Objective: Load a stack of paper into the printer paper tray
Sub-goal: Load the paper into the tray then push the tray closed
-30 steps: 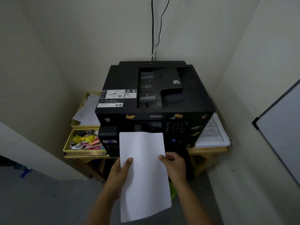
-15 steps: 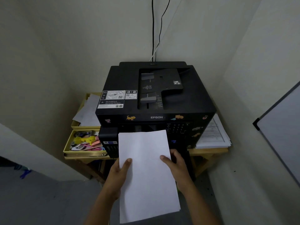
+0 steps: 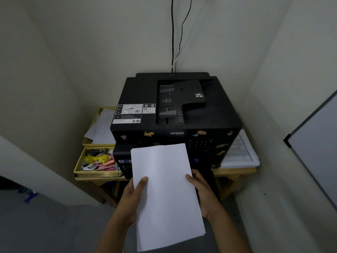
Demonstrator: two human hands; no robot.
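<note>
A white stack of paper (image 3: 166, 189) is held flat in front of the black Epson printer (image 3: 182, 114). My left hand (image 3: 130, 199) grips its left edge with the thumb on top. My right hand (image 3: 204, 192) grips its right edge the same way. The far edge of the stack covers the lower front of the printer, so the paper tray opening is hidden behind it.
The printer stands on a small wooden table (image 3: 235, 172) in a room corner. A yellow tray (image 3: 96, 172) of stationery and loose sheets (image 3: 102, 128) lie to its left, a pile of printed papers (image 3: 238, 152) to its right. A whiteboard (image 3: 317, 143) leans at the right wall.
The stack has tilted slightly, its near end swinging right, and its far edge has moved a little up toward the printer front. Both hands keep their grip.
</note>
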